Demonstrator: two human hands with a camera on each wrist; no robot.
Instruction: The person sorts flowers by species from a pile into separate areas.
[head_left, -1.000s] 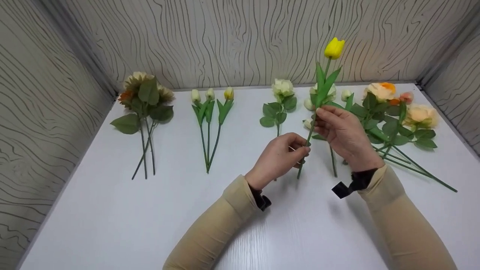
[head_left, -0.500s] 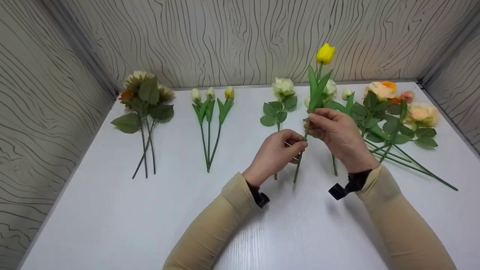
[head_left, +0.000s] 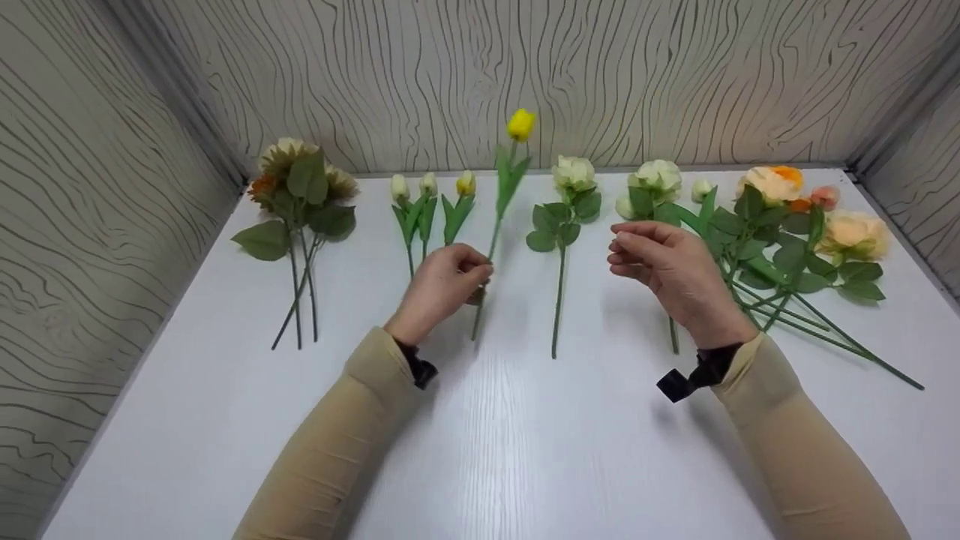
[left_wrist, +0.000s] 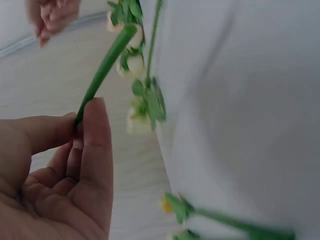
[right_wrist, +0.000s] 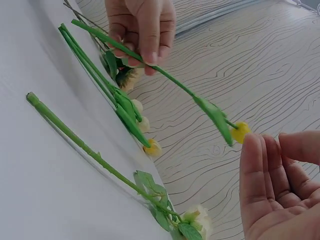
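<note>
Between thumb and fingers, my left hand (head_left: 441, 289) pinches the green stem of a yellow tulip (head_left: 521, 125). The tulip leans slightly right above the table, its bloom up. The left wrist view shows the lower stem end (left_wrist: 112, 55) rising from the pinch. Just left of the hand lie several tulips (head_left: 409, 219), white and yellow, their lower stems hidden behind it. My right hand (head_left: 679, 279) hovers with loosely bent fingers and holds nothing. A pale rose (head_left: 574, 174) lies between the hands; another pale rose (head_left: 657, 178) is partly hidden behind the right hand.
A bunch of cream and orange flowers (head_left: 298, 187) lies at the left on the white table (head_left: 480, 450). Peach and orange flowers (head_left: 851, 234) with crossed stems lie at the right. A wood-patterned wall (head_left: 450, 82) closes off the back.
My right hand has let go of the tulip and stayed in about the same place. The left hand has carried the tulip leftward, from the right-hand flowers to beside the laid tulips.
</note>
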